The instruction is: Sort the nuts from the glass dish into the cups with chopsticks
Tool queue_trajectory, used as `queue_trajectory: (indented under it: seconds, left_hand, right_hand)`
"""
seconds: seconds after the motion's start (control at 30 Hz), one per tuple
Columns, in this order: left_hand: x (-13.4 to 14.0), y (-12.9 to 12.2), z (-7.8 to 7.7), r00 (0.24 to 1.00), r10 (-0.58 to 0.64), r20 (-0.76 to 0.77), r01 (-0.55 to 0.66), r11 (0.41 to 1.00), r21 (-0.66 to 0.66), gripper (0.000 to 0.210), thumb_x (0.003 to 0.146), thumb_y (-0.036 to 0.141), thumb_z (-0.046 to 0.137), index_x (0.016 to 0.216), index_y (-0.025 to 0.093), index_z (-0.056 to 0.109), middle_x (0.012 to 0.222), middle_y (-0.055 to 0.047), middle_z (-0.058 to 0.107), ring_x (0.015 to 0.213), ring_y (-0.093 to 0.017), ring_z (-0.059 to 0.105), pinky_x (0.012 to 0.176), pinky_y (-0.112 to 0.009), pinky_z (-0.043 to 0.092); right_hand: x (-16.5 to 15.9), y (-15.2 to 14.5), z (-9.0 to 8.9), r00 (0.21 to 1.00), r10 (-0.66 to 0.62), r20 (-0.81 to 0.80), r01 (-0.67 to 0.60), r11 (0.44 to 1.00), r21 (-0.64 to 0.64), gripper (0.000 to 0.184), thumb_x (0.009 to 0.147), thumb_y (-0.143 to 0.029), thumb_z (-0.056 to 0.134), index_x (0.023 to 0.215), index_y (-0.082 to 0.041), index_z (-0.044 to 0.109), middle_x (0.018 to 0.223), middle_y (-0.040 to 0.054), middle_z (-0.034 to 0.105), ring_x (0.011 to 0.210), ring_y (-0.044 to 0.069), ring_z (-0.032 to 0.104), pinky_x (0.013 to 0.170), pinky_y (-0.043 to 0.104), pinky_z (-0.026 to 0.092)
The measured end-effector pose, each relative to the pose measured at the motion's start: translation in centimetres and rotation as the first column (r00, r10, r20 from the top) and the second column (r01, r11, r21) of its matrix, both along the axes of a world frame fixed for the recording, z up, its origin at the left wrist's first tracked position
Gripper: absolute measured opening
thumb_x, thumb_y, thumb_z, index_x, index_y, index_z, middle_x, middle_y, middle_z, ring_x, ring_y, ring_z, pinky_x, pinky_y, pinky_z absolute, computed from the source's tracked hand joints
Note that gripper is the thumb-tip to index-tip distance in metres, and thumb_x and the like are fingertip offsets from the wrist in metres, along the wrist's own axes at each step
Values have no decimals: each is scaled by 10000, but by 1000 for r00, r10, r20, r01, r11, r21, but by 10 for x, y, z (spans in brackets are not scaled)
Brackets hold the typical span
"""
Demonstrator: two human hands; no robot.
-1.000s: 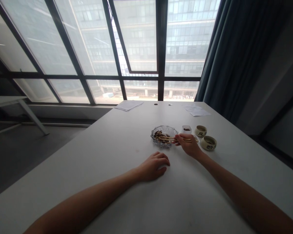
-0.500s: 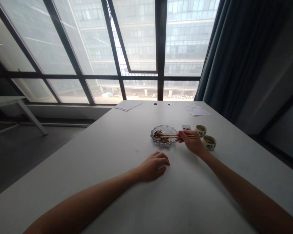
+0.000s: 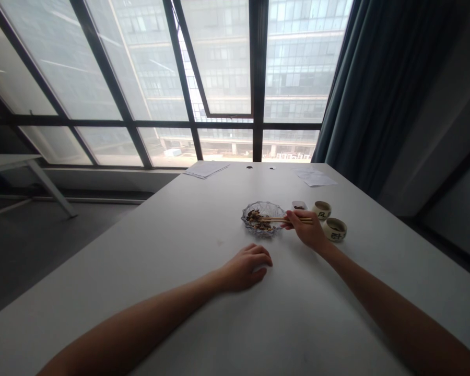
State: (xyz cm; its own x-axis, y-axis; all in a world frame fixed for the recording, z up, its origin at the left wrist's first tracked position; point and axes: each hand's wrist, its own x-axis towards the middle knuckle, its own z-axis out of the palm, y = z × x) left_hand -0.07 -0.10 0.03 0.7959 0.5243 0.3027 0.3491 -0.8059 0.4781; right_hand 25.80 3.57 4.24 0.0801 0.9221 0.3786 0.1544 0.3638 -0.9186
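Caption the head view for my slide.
Right hand holds slender tan wooden chopsticks at brownish pieces in a clear faceted bowl; left hand rests on white table.

Our left hand (image 3: 244,267) rests palm down, fingers (image 3: 261,258) loosely curled; our right hand (image 3: 308,231) sits farther forward, fingers pinched together, forearm (image 3: 368,293) slanting inward.

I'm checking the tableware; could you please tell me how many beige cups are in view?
2. The near cup stands right of the right hand; the far cup is just beyond that cup. The hand hides some of the table behind it.
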Motion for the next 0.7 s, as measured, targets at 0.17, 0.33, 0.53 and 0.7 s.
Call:
queue_trajectory:
  seconds: [0.17, 0.33, 0.53, 0.7]
  left_hand:
    - [-1, 0, 0, 1000, -1, 3, 1, 1000, -4, 253, 941, 148, 660, 1165, 257, 706, 1236, -58, 685, 1171, -256, 602, 1094, -374, 486]
    - [0, -1, 3, 1000, 5, 1, -5, 1000, -7, 253, 938, 147, 656, 1161, 253, 711, 1232, -61, 686, 1169, -259, 603, 1093, -382, 487]
    - [1, -1, 5, 1000, 7, -6, -7, 1000, -13, 246, 933, 150, 650, 1148, 250, 717, 1221, -68, 689, 1167, -266, 606, 1086, -390, 495]
    - [1, 0, 4, 1000, 1, -10, -2, 1000, -16, 252, 935, 151, 653, 1156, 253, 717, 1226, -66, 689, 1170, -265, 605, 1091, -387, 493]
  right_hand:
    - [5, 0, 6, 1000, -1, 9, 1, 1000, -8, 588, 797, -774, 763, 732, -190, 747, 769, 105, 800, 675, 277, 810, 618, 347, 688]
    - [4, 1, 2, 999, 12, 41, -11, 1000, -14, 552, 808, -741, 775, 735, -195, 748, 699, 81, 784, 648, 263, 801, 594, 318, 672]
    - [2, 2, -3, 999, 6, 33, -6, 1000, -7, 564, 810, -768, 748, 737, -209, 736, 740, 82, 794, 694, 277, 812, 613, 332, 677]
    - [1, 3, -5, 1000, -16, 2, 16, 1000, -12, 575, 802, -782, 743, 743, -210, 740, 807, 94, 809, 683, 279, 811, 624, 354, 689]
